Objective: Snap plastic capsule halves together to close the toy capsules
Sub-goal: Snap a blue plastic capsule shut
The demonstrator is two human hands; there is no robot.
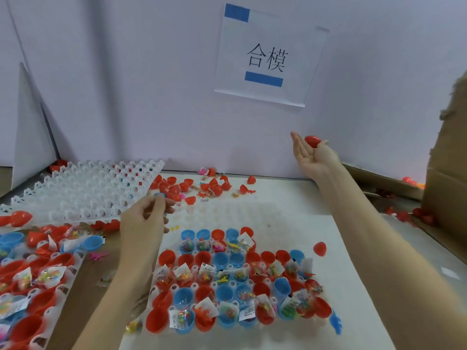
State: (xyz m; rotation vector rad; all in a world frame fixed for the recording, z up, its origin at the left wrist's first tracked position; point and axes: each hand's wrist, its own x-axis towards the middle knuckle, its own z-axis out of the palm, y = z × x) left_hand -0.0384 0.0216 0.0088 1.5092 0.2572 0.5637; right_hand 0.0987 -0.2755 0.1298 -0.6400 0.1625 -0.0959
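Note:
A white tray (267, 218) in front of me holds several red and blue capsule halves (219, 276), many with small toy bags in them. My right hand (312, 154) is raised palm up toward the right, with a closed red capsule (312, 141) resting at its fingertips. My left hand (145, 221) hovers over the tray's far left corner, fingers pinched around a small blue piece (159, 195) that is mostly hidden. One red capsule (320, 248) lies alone on the tray at the right. Loose red halves (192, 185) lie scattered behind the tray.
An empty white tray (83, 188) leans at the back left. Another tray with red halves and toy bags (38, 286) sits at the left. A cardboard box (447, 173) stands at the right, with red pieces beside it. A paper sign (270, 54) hangs on the white wall.

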